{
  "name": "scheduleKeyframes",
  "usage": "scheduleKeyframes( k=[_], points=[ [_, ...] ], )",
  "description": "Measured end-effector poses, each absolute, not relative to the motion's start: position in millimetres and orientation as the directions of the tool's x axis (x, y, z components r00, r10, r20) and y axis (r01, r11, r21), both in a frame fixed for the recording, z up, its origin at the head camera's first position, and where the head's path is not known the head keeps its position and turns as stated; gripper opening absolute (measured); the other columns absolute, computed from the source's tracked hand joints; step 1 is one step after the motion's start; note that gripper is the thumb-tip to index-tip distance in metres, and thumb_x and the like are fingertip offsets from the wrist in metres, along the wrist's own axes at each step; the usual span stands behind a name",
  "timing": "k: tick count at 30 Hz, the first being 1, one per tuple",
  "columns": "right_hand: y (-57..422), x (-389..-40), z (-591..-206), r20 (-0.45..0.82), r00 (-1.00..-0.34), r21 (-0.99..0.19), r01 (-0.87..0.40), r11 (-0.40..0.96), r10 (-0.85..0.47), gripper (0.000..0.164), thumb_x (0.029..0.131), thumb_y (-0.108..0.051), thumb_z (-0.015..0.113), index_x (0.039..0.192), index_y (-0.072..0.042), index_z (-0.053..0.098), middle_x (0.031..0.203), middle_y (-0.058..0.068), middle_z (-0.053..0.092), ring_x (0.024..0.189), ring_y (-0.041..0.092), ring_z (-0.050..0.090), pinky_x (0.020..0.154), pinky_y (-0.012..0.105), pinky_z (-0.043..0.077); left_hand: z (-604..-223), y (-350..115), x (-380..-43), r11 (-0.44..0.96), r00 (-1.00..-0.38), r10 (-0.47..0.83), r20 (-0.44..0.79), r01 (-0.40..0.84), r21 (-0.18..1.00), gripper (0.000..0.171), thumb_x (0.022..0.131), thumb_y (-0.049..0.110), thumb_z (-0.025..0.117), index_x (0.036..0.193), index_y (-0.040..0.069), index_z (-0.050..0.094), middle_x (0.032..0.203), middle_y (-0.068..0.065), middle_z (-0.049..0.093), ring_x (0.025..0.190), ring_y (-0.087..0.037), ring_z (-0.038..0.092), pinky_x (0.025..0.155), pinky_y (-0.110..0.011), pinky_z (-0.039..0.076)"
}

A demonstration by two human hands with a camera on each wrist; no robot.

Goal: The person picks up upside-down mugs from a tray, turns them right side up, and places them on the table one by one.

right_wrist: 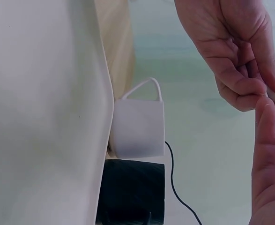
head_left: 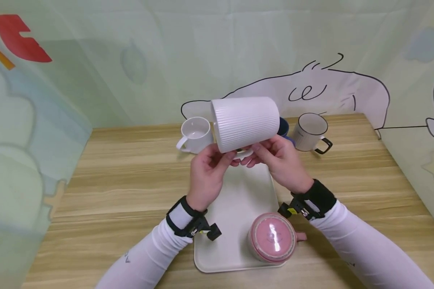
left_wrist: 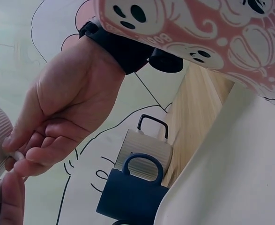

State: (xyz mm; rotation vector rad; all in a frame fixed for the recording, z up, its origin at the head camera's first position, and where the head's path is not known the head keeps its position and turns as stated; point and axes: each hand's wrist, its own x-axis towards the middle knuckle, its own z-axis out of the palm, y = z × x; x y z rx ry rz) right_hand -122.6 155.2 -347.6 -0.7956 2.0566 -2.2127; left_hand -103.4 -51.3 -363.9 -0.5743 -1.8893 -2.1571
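Observation:
A white ribbed mug (head_left: 246, 123) is held up on its side above the far end of the tray, its rim end facing left and its handle (head_left: 244, 154) underneath. My left hand (head_left: 205, 178) pinches the handle between thumb and fingers near the rim end. From the right, my right hand (head_left: 285, 162) grips the same handle with its thumb on top. In the left wrist view, the right hand's fingers (left_wrist: 41, 152) curl at the handle. A pink mug (head_left: 273, 237) stands upside down on the near right part of the white tray (head_left: 222, 245); its ghost and pumpkin print shows in the left wrist view.
Along the back of the wooden table (head_left: 123, 192) stand a white mug (head_left: 196, 134) and a white mug with a black handle (head_left: 311, 132). A dark blue mug (head_left: 283, 127) is partly hidden behind the raised mug. A printed cloth (head_left: 159, 60) hangs behind the table.

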Motion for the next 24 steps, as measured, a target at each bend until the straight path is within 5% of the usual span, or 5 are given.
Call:
scheduleKeyframes(
  k=[7, 14, 24],
  points=[
    [155, -122, -345, 0.34, -0.87, -0.938, -0.34, -0.064, -0.358, 0.023, 0.107, 0.004, 0.058, 0.13, 0.007, 0.062, 0.116, 0.018, 0.076, 0.093, 0.032, 0.078, 0.076, 0.042, 0.065, -365, -53, -101, -0.165, -0.887, 0.081, 0.454, 0.437, 0.884, 0.019, 0.1, -0.009, 0.066, 0.119, -0.013, 0.064, 0.107, -0.026, 0.07, 0.085, -0.02, 0.074, 0.081, -0.038, 0.064],
    [160, -122, -345, 0.392, -0.838, -0.902, -0.432, 0.021, -0.379, 0.025, 0.104, 0.007, 0.061, 0.129, 0.007, 0.064, 0.118, 0.022, 0.073, 0.095, 0.027, 0.075, 0.08, 0.038, 0.064, -363, -57, -98, -0.19, -0.882, 0.069, 0.467, 0.448, 0.874, 0.018, 0.1, -0.011, 0.065, 0.117, -0.015, 0.064, 0.104, -0.031, 0.069, 0.083, -0.019, 0.074, 0.08, -0.039, 0.064],
    [173, -114, -340, 0.375, -0.827, -0.835, -0.497, 0.235, -0.418, 0.035, 0.102, -0.002, 0.07, 0.136, -0.002, 0.064, 0.129, 0.009, 0.071, 0.118, 0.022, 0.069, 0.099, 0.035, 0.057, -358, -76, -93, -0.19, -0.868, 0.056, 0.493, 0.476, 0.859, 0.021, 0.097, -0.018, 0.064, 0.118, -0.017, 0.062, 0.107, -0.033, 0.067, 0.084, -0.019, 0.074, 0.082, -0.038, 0.064]
  ],
)
